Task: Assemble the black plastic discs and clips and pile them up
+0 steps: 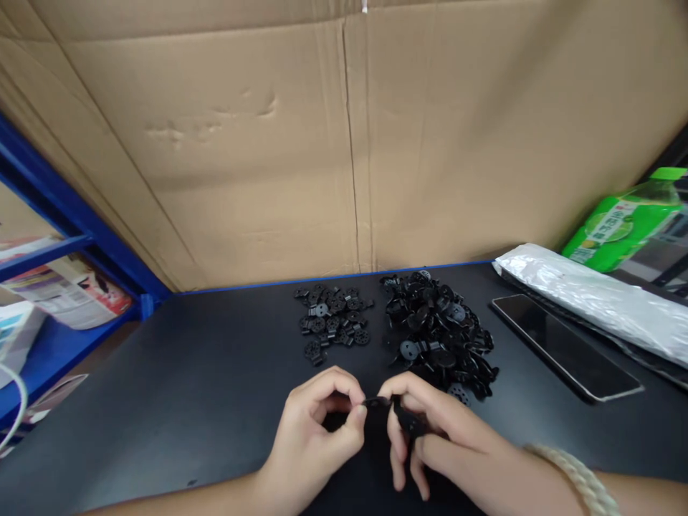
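My left hand (322, 433) pinches the edge of a small black plastic clip (377, 402) between thumb and forefinger. This clip is seen nearly edge-on, and its far end meets the fingers of my right hand (424, 430). Curled fingers of that right hand also hold another black plastic piece (409, 421), whose exact shape is partly hidden. Just beyond the hands lies a small spread of black clips with round, holed discs (333, 315). A larger, denser heap of black plastic clips (441, 330) lies to its right, behind my right hand.
The dark table top (215, 358) ends at a tall cardboard wall (241, 143). On the right lie a phone (564, 344), a silvery plastic package (596, 301) and a green-labelled bottle (623, 222). A blue shelf frame (107, 251) with packages on it stands left.
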`<act>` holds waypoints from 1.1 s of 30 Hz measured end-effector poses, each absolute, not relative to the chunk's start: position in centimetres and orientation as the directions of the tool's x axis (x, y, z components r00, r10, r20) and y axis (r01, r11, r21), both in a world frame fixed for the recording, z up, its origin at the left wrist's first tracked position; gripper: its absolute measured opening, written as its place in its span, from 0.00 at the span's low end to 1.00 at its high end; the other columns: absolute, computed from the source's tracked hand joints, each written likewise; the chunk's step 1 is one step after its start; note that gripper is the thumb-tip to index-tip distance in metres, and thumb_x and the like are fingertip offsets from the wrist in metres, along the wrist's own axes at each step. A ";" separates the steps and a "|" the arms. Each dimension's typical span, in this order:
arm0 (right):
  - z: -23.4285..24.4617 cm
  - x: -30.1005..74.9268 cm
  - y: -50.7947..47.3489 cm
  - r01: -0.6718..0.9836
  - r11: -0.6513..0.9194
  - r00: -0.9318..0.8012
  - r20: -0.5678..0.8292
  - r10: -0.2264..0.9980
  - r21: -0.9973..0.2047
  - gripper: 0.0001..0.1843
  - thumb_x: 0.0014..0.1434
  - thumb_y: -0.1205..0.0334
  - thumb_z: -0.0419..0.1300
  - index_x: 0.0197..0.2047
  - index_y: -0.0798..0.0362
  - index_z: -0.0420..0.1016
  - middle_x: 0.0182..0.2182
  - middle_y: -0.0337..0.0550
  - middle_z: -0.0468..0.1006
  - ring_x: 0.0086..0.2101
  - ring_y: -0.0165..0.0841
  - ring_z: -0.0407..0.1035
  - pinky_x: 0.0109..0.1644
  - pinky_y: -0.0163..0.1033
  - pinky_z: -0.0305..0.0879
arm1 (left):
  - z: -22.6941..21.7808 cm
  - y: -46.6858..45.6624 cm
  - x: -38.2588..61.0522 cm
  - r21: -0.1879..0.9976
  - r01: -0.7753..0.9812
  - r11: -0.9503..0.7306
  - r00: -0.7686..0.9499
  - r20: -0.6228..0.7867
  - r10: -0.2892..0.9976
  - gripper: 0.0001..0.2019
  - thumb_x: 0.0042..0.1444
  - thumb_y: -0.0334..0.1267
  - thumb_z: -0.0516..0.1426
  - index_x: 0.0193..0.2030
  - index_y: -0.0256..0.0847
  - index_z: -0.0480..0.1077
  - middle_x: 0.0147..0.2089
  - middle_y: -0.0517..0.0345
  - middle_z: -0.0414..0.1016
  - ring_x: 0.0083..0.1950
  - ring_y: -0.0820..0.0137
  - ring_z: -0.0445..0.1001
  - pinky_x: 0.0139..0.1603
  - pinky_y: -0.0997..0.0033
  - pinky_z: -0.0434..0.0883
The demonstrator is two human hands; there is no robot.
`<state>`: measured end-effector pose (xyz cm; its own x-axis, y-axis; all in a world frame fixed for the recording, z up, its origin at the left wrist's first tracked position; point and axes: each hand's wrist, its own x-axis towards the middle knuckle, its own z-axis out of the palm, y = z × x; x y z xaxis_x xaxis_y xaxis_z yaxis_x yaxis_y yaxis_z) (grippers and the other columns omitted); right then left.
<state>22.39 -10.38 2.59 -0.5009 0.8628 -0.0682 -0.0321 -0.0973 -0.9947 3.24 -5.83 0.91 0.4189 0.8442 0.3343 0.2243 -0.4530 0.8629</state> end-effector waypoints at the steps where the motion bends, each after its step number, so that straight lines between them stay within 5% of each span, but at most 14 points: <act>1: 3.1 22.7 -10.6 0.110 0.028 -0.492 -0.030 0.870 -0.993 0.18 0.52 0.74 0.47 0.47 0.53 0.63 0.30 0.38 0.70 0.29 0.30 0.67 0.33 0.37 0.65 | 1.0 -5.8 3.2 0.868 0.220 -0.446 0.429 0.325 0.843 0.06 0.51 0.25 0.54 0.28 0.39 0.68 0.29 0.58 0.71 0.29 0.71 0.73 0.29 0.76 0.73; 4: 4.1 23.5 -11.0 0.435 0.388 -0.536 0.113 0.837 -0.812 0.20 0.52 0.74 0.50 0.49 0.55 0.65 0.33 0.41 0.72 0.30 0.31 0.65 0.36 0.37 0.64 | 1.3 -5.9 3.3 0.834 0.208 -0.512 0.477 0.370 0.797 0.06 0.51 0.25 0.54 0.29 0.39 0.68 0.28 0.59 0.71 0.29 0.73 0.73 0.30 0.77 0.73; 7: 4.5 24.4 -10.8 0.575 0.614 -0.592 0.244 0.768 -0.541 0.17 0.54 0.72 0.53 0.48 0.56 0.67 0.33 0.43 0.72 0.32 0.34 0.65 0.36 0.39 0.64 | 1.4 -6.2 3.4 0.812 0.200 -0.549 0.556 0.368 0.746 0.07 0.50 0.24 0.55 0.30 0.39 0.69 0.29 0.60 0.72 0.30 0.74 0.73 0.31 0.80 0.73; 12: 5.9 27.5 -9.3 0.783 0.598 -0.482 0.440 0.758 -0.172 0.24 0.52 0.71 0.54 0.54 0.56 0.65 0.38 0.48 0.70 0.39 0.42 0.62 0.41 0.48 0.63 | 1.3 -6.0 3.6 0.827 0.226 -0.515 0.569 0.317 0.759 0.08 0.52 0.25 0.55 0.36 0.39 0.71 0.32 0.58 0.75 0.32 0.73 0.75 0.32 0.79 0.73; 16: 6.7 28.7 -9.2 0.808 0.538 -0.412 0.424 0.807 -0.240 0.36 0.47 0.73 0.54 0.61 0.54 0.59 0.41 0.50 0.65 0.40 0.43 0.61 0.44 0.50 0.63 | 1.4 -6.2 3.4 0.782 0.267 -0.563 0.609 0.316 0.727 0.07 0.58 0.29 0.51 0.29 0.40 0.65 0.26 0.61 0.69 0.27 0.75 0.69 0.28 0.79 0.68; 20: 5.4 26.8 -10.6 0.656 0.648 -0.463 0.472 0.750 -0.386 0.31 0.46 0.76 0.51 0.55 0.53 0.64 0.39 0.48 0.67 0.39 0.41 0.62 0.45 0.48 0.64 | 1.6 -6.4 2.7 0.639 0.237 -0.732 0.737 0.372 0.564 0.14 0.61 0.29 0.45 0.24 0.42 0.49 0.20 0.66 0.53 0.21 0.75 0.56 0.23 0.74 0.56; 22: 4.2 25.5 -11.2 0.593 0.689 -0.537 0.432 0.724 -0.417 0.28 0.45 0.78 0.51 0.51 0.55 0.67 0.36 0.48 0.70 0.37 0.39 0.63 0.45 0.46 0.64 | 1.6 -5.8 2.2 0.500 0.230 -0.835 0.777 0.422 0.466 0.16 0.61 0.27 0.45 0.23 0.42 0.47 0.19 0.66 0.50 0.20 0.74 0.53 0.23 0.71 0.54; 25: 2.1 24.0 -11.7 0.558 0.708 -0.633 0.329 0.701 -0.434 0.22 0.50 0.78 0.50 0.46 0.55 0.72 0.34 0.48 0.73 0.35 0.39 0.64 0.41 0.42 0.64 | 1.8 -3.7 1.0 0.136 0.413 -0.901 0.745 0.518 0.420 0.18 0.62 0.28 0.49 0.21 0.41 0.52 0.17 0.65 0.55 0.19 0.74 0.55 0.24 0.69 0.53; 28: 0.5 23.3 -11.5 0.513 0.713 -0.691 0.262 0.674 -0.478 0.17 0.53 0.76 0.51 0.43 0.55 0.73 0.32 0.46 0.73 0.32 0.36 0.63 0.34 0.38 0.61 | 2.3 -1.4 -0.1 -0.072 0.705 -0.706 0.633 0.513 0.580 0.15 0.60 0.40 0.55 0.23 0.41 0.59 0.20 0.63 0.64 0.21 0.72 0.63 0.25 0.71 0.54; 31: 0.1 23.1 -11.1 0.485 0.694 -0.705 0.232 0.670 -0.532 0.17 0.52 0.77 0.52 0.43 0.54 0.73 0.31 0.44 0.73 0.31 0.33 0.64 0.32 0.36 0.59 | 2.8 -0.1 -0.5 -0.025 0.861 -0.508 0.489 0.315 0.813 0.14 0.57 0.50 0.56 0.34 0.40 0.64 0.29 0.58 0.74 0.27 0.66 0.73 0.24 0.73 0.57; 33: 0.3 23.0 -11.1 0.487 0.655 -0.680 0.219 0.699 -0.578 0.18 0.51 0.78 0.51 0.42 0.54 0.74 0.31 0.44 0.73 0.32 0.33 0.64 0.33 0.35 0.60 | 3.1 0.1 -0.5 0.004 0.884 -0.468 0.455 0.225 0.862 0.12 0.58 0.46 0.55 0.39 0.39 0.65 0.35 0.56 0.76 0.30 0.64 0.75 0.25 0.73 0.59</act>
